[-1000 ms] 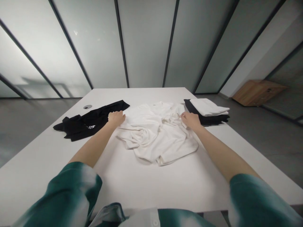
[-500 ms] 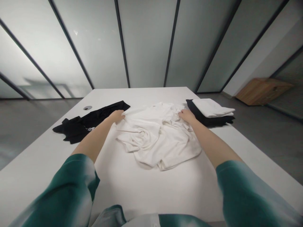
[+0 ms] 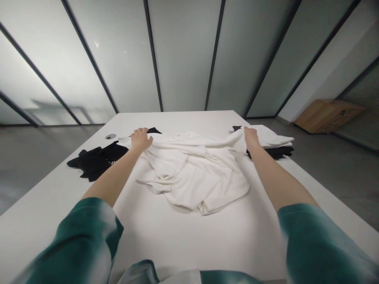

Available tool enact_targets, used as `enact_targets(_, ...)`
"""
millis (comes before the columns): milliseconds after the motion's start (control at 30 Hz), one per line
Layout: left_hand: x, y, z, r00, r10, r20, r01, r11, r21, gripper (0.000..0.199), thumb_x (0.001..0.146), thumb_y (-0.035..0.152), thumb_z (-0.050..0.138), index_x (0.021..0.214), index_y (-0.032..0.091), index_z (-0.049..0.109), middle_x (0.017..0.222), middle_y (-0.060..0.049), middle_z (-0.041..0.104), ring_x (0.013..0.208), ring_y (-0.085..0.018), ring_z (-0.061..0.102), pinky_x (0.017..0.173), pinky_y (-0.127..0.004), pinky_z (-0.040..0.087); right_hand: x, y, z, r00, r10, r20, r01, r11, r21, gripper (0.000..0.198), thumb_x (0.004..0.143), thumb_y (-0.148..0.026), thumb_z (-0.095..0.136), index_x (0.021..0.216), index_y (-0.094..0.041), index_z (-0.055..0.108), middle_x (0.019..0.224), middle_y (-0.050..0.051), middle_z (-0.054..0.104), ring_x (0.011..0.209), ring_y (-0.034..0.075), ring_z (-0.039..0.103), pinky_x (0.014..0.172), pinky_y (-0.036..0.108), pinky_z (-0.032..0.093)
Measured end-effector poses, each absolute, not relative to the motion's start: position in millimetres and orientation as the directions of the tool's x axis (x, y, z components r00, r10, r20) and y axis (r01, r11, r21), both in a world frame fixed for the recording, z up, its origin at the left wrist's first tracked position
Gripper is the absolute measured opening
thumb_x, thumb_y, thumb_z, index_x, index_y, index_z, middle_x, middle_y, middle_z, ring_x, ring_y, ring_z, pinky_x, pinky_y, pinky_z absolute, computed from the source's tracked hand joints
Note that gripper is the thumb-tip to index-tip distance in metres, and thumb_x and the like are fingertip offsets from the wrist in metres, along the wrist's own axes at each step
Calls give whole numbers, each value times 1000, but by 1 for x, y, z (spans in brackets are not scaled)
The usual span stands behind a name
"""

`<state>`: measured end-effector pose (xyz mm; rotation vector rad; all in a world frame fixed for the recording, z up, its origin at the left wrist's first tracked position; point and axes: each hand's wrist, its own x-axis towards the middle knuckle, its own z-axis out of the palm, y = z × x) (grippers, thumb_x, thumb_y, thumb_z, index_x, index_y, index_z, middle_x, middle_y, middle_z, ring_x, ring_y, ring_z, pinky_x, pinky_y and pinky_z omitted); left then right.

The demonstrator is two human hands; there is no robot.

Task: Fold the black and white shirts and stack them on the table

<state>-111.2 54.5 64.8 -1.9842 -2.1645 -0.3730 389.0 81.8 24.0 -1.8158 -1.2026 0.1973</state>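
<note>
A white T-shirt point(image 3: 204, 173) lies on the table in front of me, its top part drawn out sideways and its lower part loosely wrinkled. On its left sleeve end rests my left hand point(image 3: 141, 140), open, the thumb apart from the fingers. My right hand point(image 3: 251, 138) is closed on the shirt's right upper end and holds it stretched, beside the folded clothes. The cloth under my left hand covers part of a black garment point(image 3: 96, 159) with a white print.
On the right, a folded white garment point(image 3: 271, 137) lies on folded black cloth point(image 3: 280, 153). The white table point(image 3: 189, 240) has a round grommet point(image 3: 110, 136) at its far left. Beyond stand frosted glass panels point(image 3: 183, 55); a wooden cabinet point(image 3: 325, 114) is at right.
My hands have moved apart, the right one to the right and up, the left slightly left. The shirt's top has spread wide, now over part of the black garment. My left fingers have loosened.
</note>
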Motion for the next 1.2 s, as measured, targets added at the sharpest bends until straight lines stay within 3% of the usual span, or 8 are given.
enact_targets(133, -57, 48, 41, 107, 990, 88, 994, -107, 0, 57, 94, 50, 44, 142, 19, 49, 147, -16, 49, 137, -33, 42, 110, -46, 37, 358, 66, 15, 272, 796, 540, 915, -39, -402, 58, 95, -37, 42, 143, -5, 47, 144, 26, 50, 136, 36, 44, 112, 51, 34)
enact_targets(300, -21, 38, 14, 184, 982, -52, 983, -185, -9, 64, 98, 58, 32, 147, 20, 43, 154, -16, 41, 141, -34, 38, 111, -52, 35, 309, 41, -4, -193, 967, 164, 972, 212, -104, 51, 99, -39, 41, 143, -16, 53, 149, 16, 51, 139, 29, 45, 114, 43, 34)
enact_targets(533, -45, 40, 39, 332, 926, -177, 943, -330, 40, 58, 98, 55, 30, 135, 20, 59, 133, -12, 64, 125, -28, 57, 103, -39, 44, 291, 26, 23, 6, 1000, 12, 997, -7, 74, 55, 104, -42, 28, 116, -12, 72, 115, 22, 71, 111, 31, 66, 95, 42, 47)
enact_targets(700, -70, 77, 45, 135, 990, 44, 990, -133, -45, 51, 94, 37, 43, 140, 19, 55, 138, -15, 60, 129, -31, 54, 101, -41, 47, 286, 56, 34, -38, 999, 23, 999, 38, 34, 46, 95, -40, 50, 134, -17, 63, 132, 17, 65, 118, 30, 62, 95, 38, 48)
enact_targets(833, -79, 106, 27, 66, 992, -108, 998, -66, 5, 63, 87, 34, 53, 148, 20, 46, 138, -14, 61, 126, -28, 58, 101, -36, 47, 276, 81, 19, -114, 991, -67, 992, 109, -70, 56, 95, -44, 53, 144, -17, 54, 141, 14, 60, 125, 28, 59, 100, 34, 45)
enact_targets(1033, -84, 129, 45, 89, 953, -290, 993, -64, 96, 29, 76, 28, 63, 101, 18, 74, 100, -10, 76, 98, -27, 71, 78, -29, 54, 277, 107, 36, -62, 973, -223, 993, 37, -114, 27, 83, -22, 61, 101, -14, 78, 104, 12, 77, 97, 24, 70, 80, 27, 51)
enact_targets(1133, -85, 146, 76, 45, 956, -290, 975, 22, 223, 23, 73, 28, 66, 90, 14, 74, 78, -12, 74, 81, -30, 72, 67, -33, 55, 282, 125, 64, 44, 965, -258, 978, -95, -186, 24, 80, -24, 63, 91, -8, 78, 85, 16, 76, 86, 27, 72, 78, 30, 53)
enact_targets(1200, -82, 159, 93, 14, 992, -123, 913, 38, 406, 36, 77, 27, 64, 108, 10, 70, 83, -14, 75, 82, -29, 72, 69, -35, 57, 283, 137, 78, 121, 991, -57, 939, -133, -318, 33, 83, -26, 61, 105, -7, 75, 96, 17, 76, 97, 29, 71, 88, 34, 53)
